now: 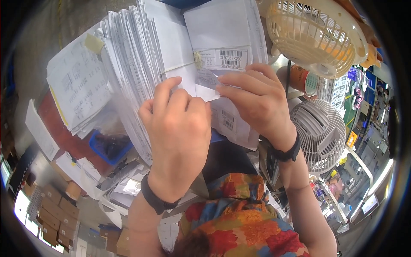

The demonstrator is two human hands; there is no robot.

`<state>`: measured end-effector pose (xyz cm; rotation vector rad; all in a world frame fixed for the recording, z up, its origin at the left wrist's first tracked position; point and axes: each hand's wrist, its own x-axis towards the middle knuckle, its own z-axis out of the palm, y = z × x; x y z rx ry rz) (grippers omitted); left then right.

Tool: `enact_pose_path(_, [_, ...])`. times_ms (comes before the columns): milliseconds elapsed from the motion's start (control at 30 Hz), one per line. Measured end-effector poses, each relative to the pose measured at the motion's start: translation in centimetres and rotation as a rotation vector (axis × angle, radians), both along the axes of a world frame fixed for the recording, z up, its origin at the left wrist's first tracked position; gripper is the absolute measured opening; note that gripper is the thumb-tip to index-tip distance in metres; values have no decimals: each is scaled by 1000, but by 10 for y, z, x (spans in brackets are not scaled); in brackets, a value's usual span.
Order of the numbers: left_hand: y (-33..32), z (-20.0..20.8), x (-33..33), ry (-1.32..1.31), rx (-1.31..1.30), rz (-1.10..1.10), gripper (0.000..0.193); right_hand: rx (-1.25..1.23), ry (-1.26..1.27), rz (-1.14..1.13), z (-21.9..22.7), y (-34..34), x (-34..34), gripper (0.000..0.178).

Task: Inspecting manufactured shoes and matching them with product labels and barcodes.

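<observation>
Paper stack (169,38) fills the upper middle of the view, just beyond both hands, its many white sheets showing their edges on the left. Next in size comes a pile of written sheets (77,81) lying to the left, then a cream fan (317,34) and a white fan (319,132) on the right, well clear of the fingers. Smaller is the left hand (180,124), its back up and its fingers curled over the stack's near part, the index finger raised; its thumb is mostly hidden, so I cannot tell whether it grips anything. From the right, the right hand (259,94) brings its fingertips together on a small pointed paper flap (206,92), seemingly pinching its edge, with the thumb out of sight beneath. Just above them is a barcode label (229,58), and a thin band (180,66) crosses the papers beside it. To handle this well, I would let the left hand steady the sheets while the right keeps a light pinch near the flap's edge, lifting gently and sideways so the paper does not crease or tear. Keeping the fingertips off the band should stop it catching and dragging neighbouring sheets out of line.
</observation>
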<state>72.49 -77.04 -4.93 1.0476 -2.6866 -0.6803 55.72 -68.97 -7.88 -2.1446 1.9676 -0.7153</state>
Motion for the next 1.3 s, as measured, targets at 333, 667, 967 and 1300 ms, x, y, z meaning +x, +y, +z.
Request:
enact_pose_path(333, [-3,-3,3,5,3,34,6,66,-138,-76,5,8,-11,17])
enact_pose_path(667, [-9,0,-11,-93,-112,42,12,49,-131,-440,19,13,3,29])
enact_pose_path(967, [-8,1,-10,-200,-207,32,31,260,-25,-539,33,9,18,55])
enact_pose_path(1300, [-17,-16,-6,-312,-218,43,42,66,-32,-549,20,-7,59,41])
